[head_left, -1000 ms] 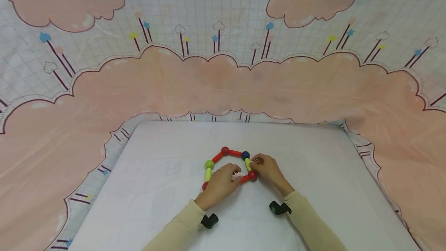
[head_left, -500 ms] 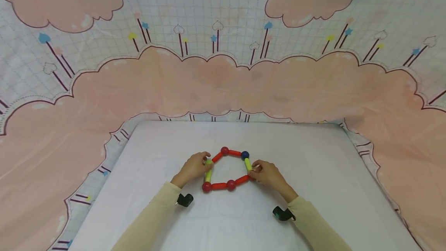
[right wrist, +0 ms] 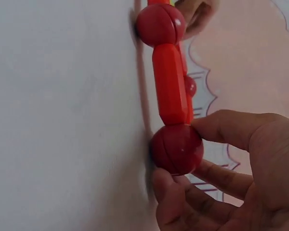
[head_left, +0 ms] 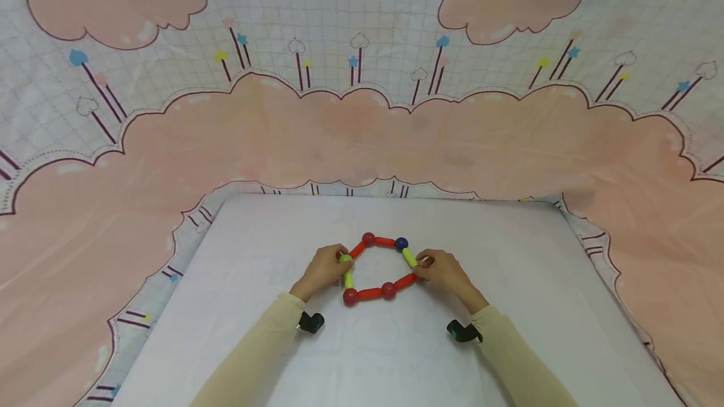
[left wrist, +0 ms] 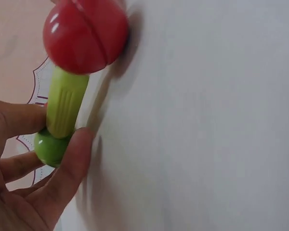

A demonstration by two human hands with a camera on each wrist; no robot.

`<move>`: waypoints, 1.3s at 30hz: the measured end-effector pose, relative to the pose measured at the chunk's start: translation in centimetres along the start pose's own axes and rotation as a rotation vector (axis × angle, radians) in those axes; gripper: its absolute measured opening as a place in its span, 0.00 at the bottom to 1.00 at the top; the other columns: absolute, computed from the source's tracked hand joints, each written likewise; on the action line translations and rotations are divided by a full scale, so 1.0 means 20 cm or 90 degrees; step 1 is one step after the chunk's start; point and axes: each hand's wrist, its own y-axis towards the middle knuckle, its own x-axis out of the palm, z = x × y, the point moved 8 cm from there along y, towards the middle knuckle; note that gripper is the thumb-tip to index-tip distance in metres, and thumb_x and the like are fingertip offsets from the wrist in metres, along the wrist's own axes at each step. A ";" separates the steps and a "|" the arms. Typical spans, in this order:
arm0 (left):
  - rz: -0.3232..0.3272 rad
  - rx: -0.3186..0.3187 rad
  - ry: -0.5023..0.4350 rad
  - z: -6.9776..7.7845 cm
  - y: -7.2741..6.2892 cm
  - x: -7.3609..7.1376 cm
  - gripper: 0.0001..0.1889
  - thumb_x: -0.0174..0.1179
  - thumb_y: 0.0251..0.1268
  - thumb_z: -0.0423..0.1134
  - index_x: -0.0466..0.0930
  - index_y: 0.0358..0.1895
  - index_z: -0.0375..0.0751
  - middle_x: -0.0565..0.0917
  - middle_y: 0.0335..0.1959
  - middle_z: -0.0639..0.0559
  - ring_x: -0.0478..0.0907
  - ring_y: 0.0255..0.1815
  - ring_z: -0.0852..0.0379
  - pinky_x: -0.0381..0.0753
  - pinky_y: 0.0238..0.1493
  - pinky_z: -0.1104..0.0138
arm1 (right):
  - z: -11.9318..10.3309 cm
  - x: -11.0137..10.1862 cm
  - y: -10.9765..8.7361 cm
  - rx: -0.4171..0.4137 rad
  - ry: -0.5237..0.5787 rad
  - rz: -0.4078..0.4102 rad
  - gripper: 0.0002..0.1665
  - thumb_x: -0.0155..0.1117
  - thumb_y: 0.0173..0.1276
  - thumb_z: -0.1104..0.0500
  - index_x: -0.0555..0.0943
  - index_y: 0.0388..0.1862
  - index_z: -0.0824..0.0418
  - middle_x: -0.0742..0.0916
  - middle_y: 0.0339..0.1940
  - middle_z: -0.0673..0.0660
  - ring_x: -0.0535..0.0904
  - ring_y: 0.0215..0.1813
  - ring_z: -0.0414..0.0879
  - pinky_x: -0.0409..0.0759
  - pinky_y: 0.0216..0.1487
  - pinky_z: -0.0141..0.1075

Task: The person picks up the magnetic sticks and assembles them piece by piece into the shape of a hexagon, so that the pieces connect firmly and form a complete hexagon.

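Observation:
A closed six-sided ring of toy rods joined by balls is between my hands in the head view. My left hand (head_left: 322, 271) pinches the green ball (left wrist: 52, 148) at its left corner. Thumb and fingers of my right hand (head_left: 449, 276) grip a red ball (right wrist: 177, 149) at the right corner, mostly covered in the head view. A blue ball (head_left: 401, 244) and another red ball (head_left: 369, 239) form the far side. Nearer me are a red ball (head_left: 351, 297) and one more red ball (head_left: 388, 291). Red rods (head_left: 370, 294) and yellow-green rods (head_left: 410, 258) link them.
The ring is on or just above a white tabletop (head_left: 509, 331). Behind and beside the table hangs a patterned cloth (head_left: 396, 143) with pink clouds. A black wrist device (head_left: 464, 331) shows below the right sleeve, and a similar device (head_left: 311, 322) below the left.
My left hand has moved from over the ring's near side to the green ball and taken hold. My right hand has shifted to the right-corner red ball. The ring has slid slightly right and away.

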 end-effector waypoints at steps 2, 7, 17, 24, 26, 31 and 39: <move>0.015 0.000 -0.029 0.01 0.02 0.02 0.16 0.63 0.66 0.40 0.78 0.51 0.34 0.81 0.33 0.45 0.76 0.18 0.59 0.78 0.21 0.71 | 0.01 -0.02 0.02 -0.007 -0.007 0.030 0.20 0.69 0.63 0.52 0.82 0.52 0.59 0.87 0.42 0.57 0.81 0.41 0.48 0.77 0.40 0.38; 0.042 -0.007 -0.096 0.02 0.05 0.07 0.15 0.63 0.65 0.38 0.76 0.50 0.31 0.81 0.35 0.42 0.80 0.19 0.60 0.82 0.22 0.69 | 0.03 -0.02 0.04 0.030 -0.044 0.069 0.36 0.67 0.64 0.43 0.73 0.65 0.60 0.83 0.54 0.63 0.79 0.51 0.56 0.78 0.52 0.50; 0.041 -0.028 -0.114 0.03 0.09 0.10 0.17 0.64 0.65 0.39 0.75 0.51 0.32 0.79 0.39 0.41 0.80 0.21 0.59 0.82 0.22 0.69 | 0.00 0.07 0.05 0.071 -0.129 0.060 0.49 0.68 0.59 0.37 0.64 0.73 0.57 0.75 0.59 0.66 0.77 0.46 0.54 0.78 0.42 0.45; 0.087 0.006 0.021 0.07 0.04 0.06 0.18 0.64 0.64 0.44 0.79 0.51 0.36 0.79 0.41 0.43 0.75 0.31 0.55 0.75 0.31 0.68 | -0.01 0.02 -0.02 0.017 -0.140 0.131 0.42 0.69 0.60 0.40 0.71 0.69 0.56 0.73 0.63 0.66 0.78 0.50 0.57 0.80 0.43 0.46; 0.110 0.035 0.060 0.09 0.00 0.04 0.17 0.65 0.64 0.44 0.80 0.51 0.38 0.79 0.42 0.44 0.74 0.36 0.55 0.74 0.35 0.67 | -0.04 0.01 -0.06 -0.020 -0.131 0.154 0.36 0.70 0.60 0.43 0.75 0.64 0.56 0.78 0.55 0.62 0.78 0.43 0.53 0.78 0.36 0.41; 0.090 0.128 0.101 0.16 -0.10 0.04 0.14 0.66 0.62 0.40 0.83 0.49 0.41 0.80 0.43 0.49 0.75 0.41 0.56 0.77 0.42 0.64 | -0.11 0.03 -0.12 -0.081 -0.068 0.096 0.21 0.71 0.61 0.49 0.83 0.51 0.56 0.79 0.26 0.51 0.72 0.28 0.45 0.66 0.27 0.33; -0.092 0.181 0.181 0.17 -0.18 0.19 0.21 0.71 0.57 0.50 0.83 0.52 0.47 0.78 0.43 0.56 0.73 0.43 0.59 0.78 0.48 0.63 | -0.12 0.12 -0.11 -0.094 -0.058 0.010 0.21 0.74 0.59 0.48 0.85 0.49 0.54 0.76 0.21 0.49 0.71 0.27 0.43 0.64 0.28 0.33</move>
